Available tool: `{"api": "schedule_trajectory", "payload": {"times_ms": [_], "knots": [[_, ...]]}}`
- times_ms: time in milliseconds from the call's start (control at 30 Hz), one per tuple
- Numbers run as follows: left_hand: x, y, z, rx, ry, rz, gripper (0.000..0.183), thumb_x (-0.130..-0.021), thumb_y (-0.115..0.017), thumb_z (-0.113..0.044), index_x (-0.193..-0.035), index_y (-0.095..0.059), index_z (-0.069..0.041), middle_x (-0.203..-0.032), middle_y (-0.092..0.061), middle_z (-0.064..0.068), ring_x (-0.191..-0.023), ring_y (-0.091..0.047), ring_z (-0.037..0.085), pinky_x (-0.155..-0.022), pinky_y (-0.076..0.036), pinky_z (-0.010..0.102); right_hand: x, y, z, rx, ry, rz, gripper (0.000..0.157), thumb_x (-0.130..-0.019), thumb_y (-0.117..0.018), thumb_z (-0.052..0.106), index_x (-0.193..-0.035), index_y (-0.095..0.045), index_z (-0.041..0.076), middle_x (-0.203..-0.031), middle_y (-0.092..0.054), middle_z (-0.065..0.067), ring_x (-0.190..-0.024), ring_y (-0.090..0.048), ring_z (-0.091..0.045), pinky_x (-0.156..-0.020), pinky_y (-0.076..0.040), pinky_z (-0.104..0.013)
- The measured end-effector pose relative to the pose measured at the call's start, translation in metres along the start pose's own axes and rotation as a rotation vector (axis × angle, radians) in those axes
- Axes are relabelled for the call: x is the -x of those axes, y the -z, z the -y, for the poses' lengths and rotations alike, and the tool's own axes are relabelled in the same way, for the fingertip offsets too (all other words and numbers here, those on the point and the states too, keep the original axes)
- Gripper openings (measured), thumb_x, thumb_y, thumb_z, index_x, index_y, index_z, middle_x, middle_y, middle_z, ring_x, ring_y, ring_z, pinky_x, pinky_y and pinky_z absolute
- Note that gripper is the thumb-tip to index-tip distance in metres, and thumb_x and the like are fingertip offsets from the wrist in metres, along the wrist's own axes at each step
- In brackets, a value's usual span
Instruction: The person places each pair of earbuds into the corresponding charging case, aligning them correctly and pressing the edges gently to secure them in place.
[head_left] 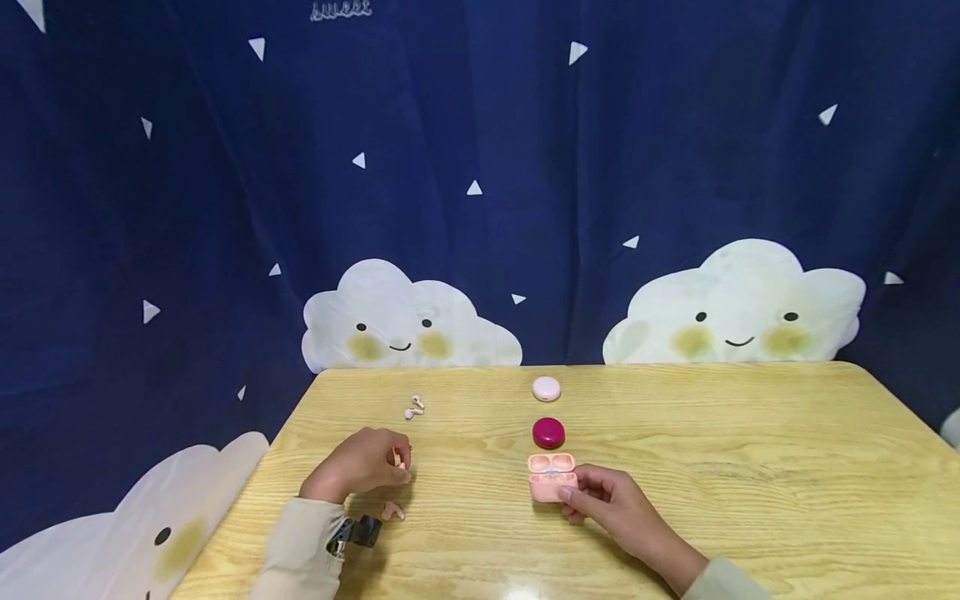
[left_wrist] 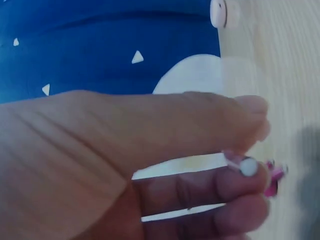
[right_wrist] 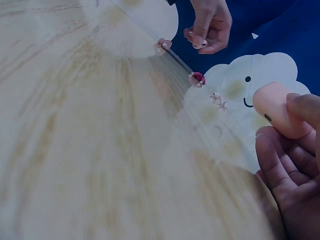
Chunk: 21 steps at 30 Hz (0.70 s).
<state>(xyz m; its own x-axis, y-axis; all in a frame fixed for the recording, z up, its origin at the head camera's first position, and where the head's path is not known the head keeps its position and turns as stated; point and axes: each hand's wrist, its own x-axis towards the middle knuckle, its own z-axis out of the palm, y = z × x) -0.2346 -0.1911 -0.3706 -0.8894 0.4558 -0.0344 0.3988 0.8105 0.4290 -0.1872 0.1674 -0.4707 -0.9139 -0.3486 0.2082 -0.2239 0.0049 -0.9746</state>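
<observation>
My left hand (head_left: 362,463) pinches a small peach earbud (head_left: 401,464) between thumb and fingers, a little above the table; in the left wrist view the pale tip of that earbud (left_wrist: 247,166) shows at the fingertips. Magenta earbuds (left_wrist: 272,184) lie just beyond these fingers, mostly hidden from the head view. Another peach earbud (head_left: 392,510) rests on the table close to the left wrist. With its thumb on the front, my right hand (head_left: 611,508) grips a peach earbud case (head_left: 546,489). The lid (head_left: 551,462) of this case is raised, and its slots face me.
Behind the peach case stand a closed magenta round case (head_left: 549,432) and, farther back, a pale pink round case (head_left: 546,388). Two pale pink earbuds (head_left: 416,408) lie beyond the left hand. A dark blue curtain (head_left: 525,208) hangs along the back edge of the wooden table (head_left: 735,467).
</observation>
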Motion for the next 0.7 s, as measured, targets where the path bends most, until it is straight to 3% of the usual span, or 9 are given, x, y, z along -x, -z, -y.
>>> {"api": "schedule_trajectory", "payload": {"times_ms": [433,533,633,700], "knots": [[-0.025,-0.007,-0.027,-0.01,-0.115,-0.163,0.006,-0.088,-0.07,-0.015,-0.086,-0.065,-0.019,-0.055,-0.044,-0.01,-0.049,-0.036,0.004,-0.051,-0.036,0.026,0.0,0.0,-0.001,0.001,0.019,0.016,0.027,-0.094,-0.061,0.01,-0.11,-0.061,-0.012,-0.088,-0.064,-0.028,-0.075,-0.066,-0.015,-0.066,-0.057,-0.035],[-0.028,-0.007,-0.035,0.033,-0.135,-0.181,0.006,-0.087,-0.071,-0.015,-0.087,-0.065,-0.018,-0.054,-0.041,-0.01,-0.048,-0.033,0.003,-0.076,-0.047,0.029,-0.001,0.0,0.0,0.0,0.021,0.017,0.027,-0.094,-0.061,0.01,-0.11,-0.061,-0.012,-0.088,-0.064,-0.028,-0.075,-0.066,-0.015,-0.066,-0.057,-0.035],[-0.031,-0.007,-0.044,0.059,-0.166,-0.196,0.008,-0.086,-0.072,-0.014,-0.088,-0.066,-0.018,-0.055,-0.043,-0.01,-0.048,-0.035,0.002,-0.106,-0.035,0.043,0.0,0.001,0.0,0.001,0.02,0.016,0.027,-0.094,-0.061,0.01,-0.109,-0.061,-0.012,-0.088,-0.064,-0.029,-0.075,-0.066,-0.015,-0.066,-0.057,-0.035],[-0.033,-0.007,-0.05,0.064,-0.185,-0.202,0.009,-0.085,-0.072,-0.013,-0.09,-0.066,-0.018,-0.057,-0.046,-0.01,-0.051,-0.039,0.002,-0.103,-0.038,0.045,0.0,0.001,0.0,0.003,0.017,0.015,0.027,-0.094,-0.061,0.01,-0.109,-0.061,-0.012,-0.088,-0.064,-0.028,-0.075,-0.066,-0.015,-0.066,-0.057,-0.035]]}}
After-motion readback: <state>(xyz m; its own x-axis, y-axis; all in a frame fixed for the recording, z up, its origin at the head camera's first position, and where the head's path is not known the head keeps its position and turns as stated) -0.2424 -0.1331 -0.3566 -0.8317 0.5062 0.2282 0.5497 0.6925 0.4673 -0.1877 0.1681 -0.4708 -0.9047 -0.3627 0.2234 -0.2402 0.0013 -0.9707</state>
